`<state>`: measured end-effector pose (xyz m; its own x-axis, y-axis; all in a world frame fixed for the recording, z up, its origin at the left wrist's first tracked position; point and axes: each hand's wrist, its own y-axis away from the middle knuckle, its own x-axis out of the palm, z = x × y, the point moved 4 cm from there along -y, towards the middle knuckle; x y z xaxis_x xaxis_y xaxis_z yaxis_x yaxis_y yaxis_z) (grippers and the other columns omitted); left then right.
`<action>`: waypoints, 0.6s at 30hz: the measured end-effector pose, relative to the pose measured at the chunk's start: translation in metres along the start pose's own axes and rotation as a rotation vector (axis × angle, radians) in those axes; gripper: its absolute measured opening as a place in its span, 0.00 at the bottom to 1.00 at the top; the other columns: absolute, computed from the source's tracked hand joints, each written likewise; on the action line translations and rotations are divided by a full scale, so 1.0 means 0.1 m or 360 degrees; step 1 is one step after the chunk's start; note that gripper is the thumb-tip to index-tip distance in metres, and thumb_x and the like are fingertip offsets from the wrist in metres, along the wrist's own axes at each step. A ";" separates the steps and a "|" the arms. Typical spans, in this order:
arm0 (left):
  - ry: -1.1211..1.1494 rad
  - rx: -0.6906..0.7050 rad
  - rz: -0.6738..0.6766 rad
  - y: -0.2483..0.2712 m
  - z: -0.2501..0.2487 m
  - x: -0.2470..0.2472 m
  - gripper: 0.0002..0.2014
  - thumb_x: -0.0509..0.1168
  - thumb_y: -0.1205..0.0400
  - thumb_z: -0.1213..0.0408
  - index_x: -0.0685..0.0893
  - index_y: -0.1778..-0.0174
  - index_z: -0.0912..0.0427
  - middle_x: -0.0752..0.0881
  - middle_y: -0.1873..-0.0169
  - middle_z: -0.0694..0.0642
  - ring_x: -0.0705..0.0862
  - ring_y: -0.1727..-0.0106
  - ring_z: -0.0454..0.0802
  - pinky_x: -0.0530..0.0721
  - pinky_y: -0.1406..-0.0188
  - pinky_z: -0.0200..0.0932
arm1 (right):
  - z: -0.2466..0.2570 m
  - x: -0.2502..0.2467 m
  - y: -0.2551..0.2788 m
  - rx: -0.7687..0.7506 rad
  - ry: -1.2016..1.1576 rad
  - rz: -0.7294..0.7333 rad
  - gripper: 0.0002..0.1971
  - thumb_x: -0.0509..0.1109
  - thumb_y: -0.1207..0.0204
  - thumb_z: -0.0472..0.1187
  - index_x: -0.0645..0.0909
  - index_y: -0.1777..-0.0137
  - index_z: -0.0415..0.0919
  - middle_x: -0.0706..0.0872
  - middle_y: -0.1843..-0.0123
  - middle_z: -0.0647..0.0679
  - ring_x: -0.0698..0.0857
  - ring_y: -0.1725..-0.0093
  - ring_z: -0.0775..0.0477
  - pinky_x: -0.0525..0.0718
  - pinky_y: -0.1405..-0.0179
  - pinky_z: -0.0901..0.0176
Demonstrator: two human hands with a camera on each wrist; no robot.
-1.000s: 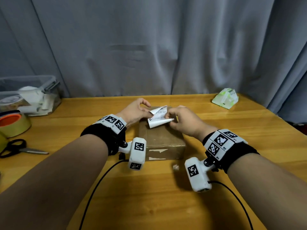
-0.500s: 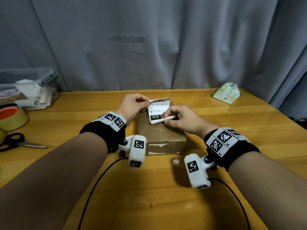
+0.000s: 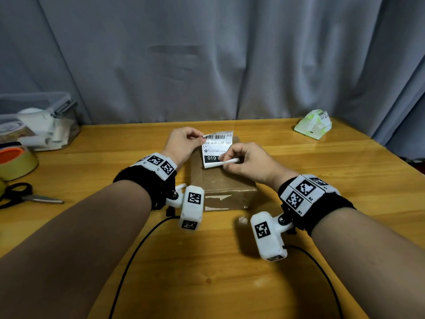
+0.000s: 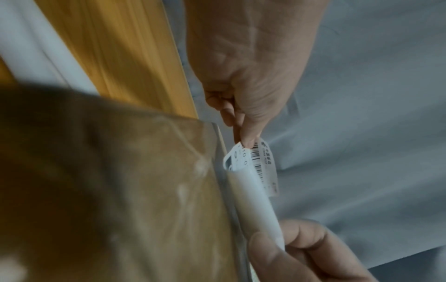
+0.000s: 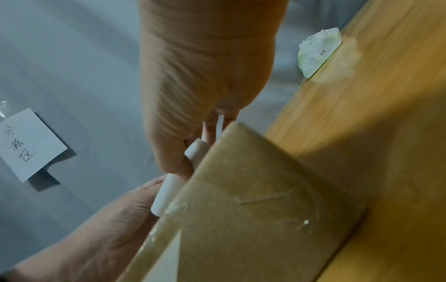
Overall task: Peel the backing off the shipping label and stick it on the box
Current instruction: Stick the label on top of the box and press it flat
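Over the brown cardboard box [image 3: 220, 183] on the wooden table, both hands hold up the white shipping label [image 3: 217, 146], printed face towards me, barcode on top. My left hand [image 3: 202, 139] pinches its top left corner. My right hand [image 3: 224, 161] pinches the curled white backing [image 3: 230, 160] at the bottom edge. The left wrist view shows the thumb on the label [image 4: 263, 166], the rolled backing [image 4: 255, 202] below it and the box [image 4: 120, 190] alongside. In the right wrist view the white roll [image 5: 195, 150] lies between the fingers, beside the box [image 5: 253, 209].
At the far left stand a clear plastic bin [image 3: 39, 120], a tape roll [image 3: 16, 162] and scissors [image 3: 25, 196]. A green-white packet [image 3: 314, 124] lies at the back right. A grey curtain hangs behind the table. Black cables trail off both wrists.
The label has turned from a curled bundle to upright with its print facing me. Both hands have risen slightly, and the curl now sits at the bottom edge.
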<state>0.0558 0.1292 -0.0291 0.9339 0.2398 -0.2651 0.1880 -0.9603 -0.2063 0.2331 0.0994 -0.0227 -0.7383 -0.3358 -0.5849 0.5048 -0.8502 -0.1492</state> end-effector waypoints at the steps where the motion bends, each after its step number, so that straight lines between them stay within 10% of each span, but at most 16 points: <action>1: -0.0010 -0.0003 0.0003 0.01 0.01 0.00 0.09 0.69 0.24 0.75 0.84 0.49 0.73 0.81 0.69 0.51 0.78 0.69 0.41 0.76 0.75 0.20 | 0.00 0.01 0.00 0.0000 0.0004 -0.0003 0.15 0.74 0.32 0.30 0.79 0.68 0.52 0.90 0.48 0.37 0.87 0.44 0.38 0.83 0.42 0.51; 18: -0.0011 0.0002 -0.0047 -0.03 0.05 0.01 0.09 0.69 0.24 0.73 0.85 0.50 0.72 0.81 0.69 0.51 0.78 0.68 0.41 0.76 0.75 0.20 | 0.07 0.02 0.03 0.0006 -0.0021 -0.0095 0.13 0.74 0.32 0.31 0.80 0.68 0.51 0.90 0.52 0.34 0.87 0.47 0.34 0.84 0.41 0.40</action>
<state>0.0550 0.1333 -0.0336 0.9259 0.2688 -0.2653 0.2149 -0.9527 -0.2151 0.2298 0.0935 -0.0185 -0.7727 -0.2898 -0.5647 0.4582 -0.8703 -0.1804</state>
